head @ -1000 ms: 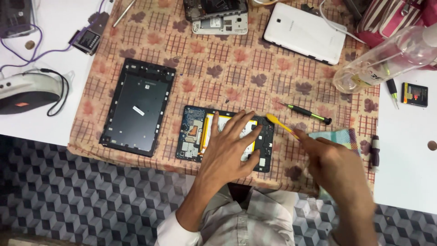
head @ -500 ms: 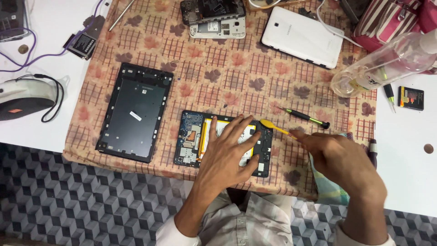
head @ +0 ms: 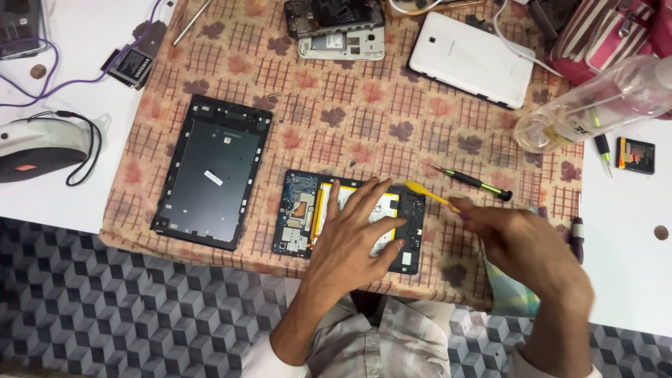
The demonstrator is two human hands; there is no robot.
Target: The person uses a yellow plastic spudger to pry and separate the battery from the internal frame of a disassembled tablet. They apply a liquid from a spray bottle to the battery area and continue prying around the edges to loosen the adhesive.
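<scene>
An opened tablet body (head: 301,210) lies on a patterned cloth (head: 350,112), its circuit board and white battery exposed. My left hand (head: 353,234) lies flat on the battery with fingers spread, pressing it down. My right hand (head: 528,248) grips a yellow pry tool (head: 428,193) whose flat tip touches the tablet's upper right corner. A separated black tablet frame (head: 210,180) lies to the left.
A green-tipped screwdriver (head: 472,182) lies just above my right hand. A white tablet (head: 472,56), a stripped phone (head: 336,28), a clear plastic bottle (head: 602,101), a small battery (head: 131,64) and a grey corded device (head: 38,145) surround the cloth. The table edge runs near me.
The view has shifted slightly. My right hand has kept the yellow tool at the tablet's upper right corner with small movement. My left hand stays pressed on the battery.
</scene>
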